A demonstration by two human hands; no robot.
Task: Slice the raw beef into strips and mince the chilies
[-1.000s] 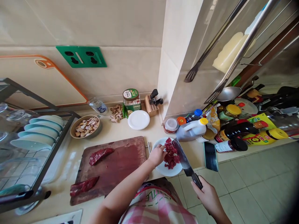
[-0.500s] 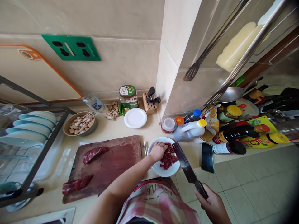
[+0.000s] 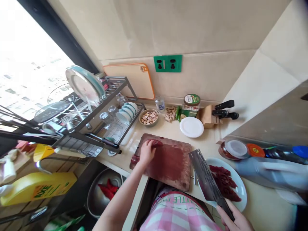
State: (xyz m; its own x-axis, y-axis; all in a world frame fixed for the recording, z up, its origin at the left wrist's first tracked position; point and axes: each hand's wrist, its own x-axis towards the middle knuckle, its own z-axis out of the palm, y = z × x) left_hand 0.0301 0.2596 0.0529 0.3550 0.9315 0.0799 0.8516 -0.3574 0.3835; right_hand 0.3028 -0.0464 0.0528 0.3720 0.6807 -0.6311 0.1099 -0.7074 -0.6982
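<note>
My left hand [image 3: 147, 152] is over the upper left of the brown cutting board [image 3: 179, 175], its fingers closed around a piece of red raw meat [image 3: 157, 143]. Another piece of meat [image 3: 134, 159] lies at the board's left edge, partly hidden by my wrist. In my right hand [image 3: 235, 218] is a cleaver [image 3: 204, 175], gripped by its black handle. Its blade points up and away, above the gap between the board and a white plate [image 3: 243, 192]. Sliced meat [image 3: 225, 182] lies on that plate, partly behind the blade.
Behind the board stand a bowl of garlic cloves [image 3: 149, 118], ginger [image 3: 170, 114], a white dish [image 3: 192, 127] and a knife block [image 3: 209, 116]. A dish rack [image 3: 106, 125] is at left, above a sink with a metal basin [image 3: 93, 195] holding red peppers. Bottles [image 3: 271, 170] crowd the right.
My left hand has moved from the sliced meat on the plate to a meat piece on the board. The view has swung left. The cleaver stays in my right hand.
</note>
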